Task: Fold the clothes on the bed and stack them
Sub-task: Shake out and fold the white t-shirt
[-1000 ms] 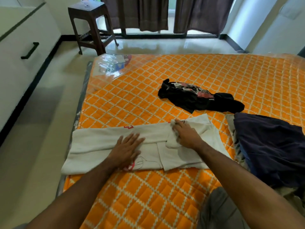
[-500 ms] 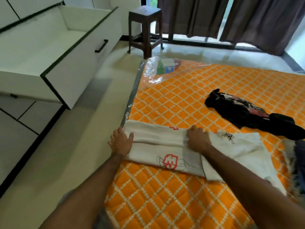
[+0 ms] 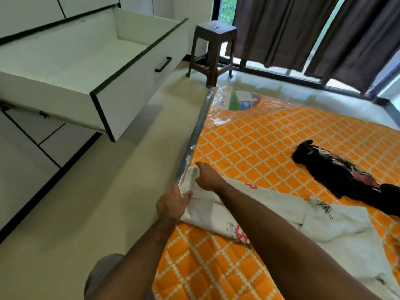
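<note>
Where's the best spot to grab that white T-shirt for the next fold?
Probably the narrow end of the white T-shirt at the mattress edge, coming from the floor side. It already lies as a long strip, so that short end lifts evenly at its two corners. The left hand and right hand both have their grip there.

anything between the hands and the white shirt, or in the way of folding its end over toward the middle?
Nothing visible. The left hand and right hand both grip the white shirt at its end by the mattress edge. The rest of the shirt lies bare; the black garment lies farther up the bed, apart from it.
</note>
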